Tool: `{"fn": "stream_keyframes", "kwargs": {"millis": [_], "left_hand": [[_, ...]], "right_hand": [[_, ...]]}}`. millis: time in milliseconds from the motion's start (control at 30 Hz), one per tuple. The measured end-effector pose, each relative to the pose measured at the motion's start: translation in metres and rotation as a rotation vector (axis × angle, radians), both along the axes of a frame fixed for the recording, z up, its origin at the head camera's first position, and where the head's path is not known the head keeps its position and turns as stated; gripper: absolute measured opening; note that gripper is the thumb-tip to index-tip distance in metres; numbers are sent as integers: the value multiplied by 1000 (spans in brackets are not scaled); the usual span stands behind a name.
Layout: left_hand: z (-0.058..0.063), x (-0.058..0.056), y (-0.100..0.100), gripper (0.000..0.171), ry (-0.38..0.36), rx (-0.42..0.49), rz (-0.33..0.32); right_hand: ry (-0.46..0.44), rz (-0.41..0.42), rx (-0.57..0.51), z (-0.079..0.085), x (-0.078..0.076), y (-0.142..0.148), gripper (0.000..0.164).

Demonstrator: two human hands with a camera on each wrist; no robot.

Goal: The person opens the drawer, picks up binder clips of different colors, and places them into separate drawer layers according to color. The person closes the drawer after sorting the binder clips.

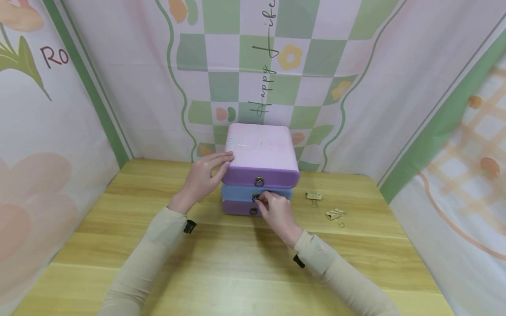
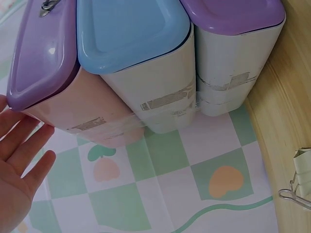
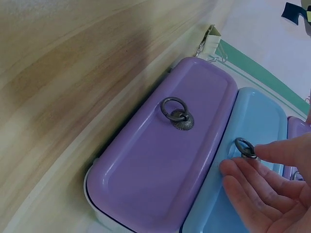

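Observation:
A stack of three small drawers stands at the back of the table, with a pink top. Purple fronts sit at top and bottom, and a blue front lies between them. My left hand rests fingertips on the upper left edge of the top drawer, fingers fairly straight. With thumb and fingertips, my right hand pinches the metal ring pull of the blue drawer. Another ring pull hangs on the bottom purple front. All three drawers look closed.
Two binder clips, one upright-looking and one lying farther right, are on the wooden table. Another binder clip sits left of the stack. A patterned cloth hangs close behind.

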State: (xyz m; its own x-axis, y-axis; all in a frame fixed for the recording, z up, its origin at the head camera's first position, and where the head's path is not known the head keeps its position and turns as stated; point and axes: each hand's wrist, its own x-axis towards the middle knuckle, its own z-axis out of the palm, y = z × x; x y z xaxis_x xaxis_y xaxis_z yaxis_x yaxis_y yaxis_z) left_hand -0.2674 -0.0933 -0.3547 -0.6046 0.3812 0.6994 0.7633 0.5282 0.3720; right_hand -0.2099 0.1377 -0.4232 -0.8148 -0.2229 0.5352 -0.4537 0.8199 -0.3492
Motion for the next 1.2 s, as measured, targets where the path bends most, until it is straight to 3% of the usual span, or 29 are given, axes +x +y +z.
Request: {"fn": "stream_keyframes", "kwargs": {"millis": [433, 833, 1200], "left_hand": [[0, 0, -1, 27, -4, -11, 6], [0, 0, -1, 27, -8, -10, 8], [0, -1, -1, 27, -3, -5, 5]], "right_hand": [[-7, 2, -11, 14, 10, 6, 4], [63, -14, 20, 27, 15, 8, 3], [23, -30, 69, 16, 17, 12, 5]]}}
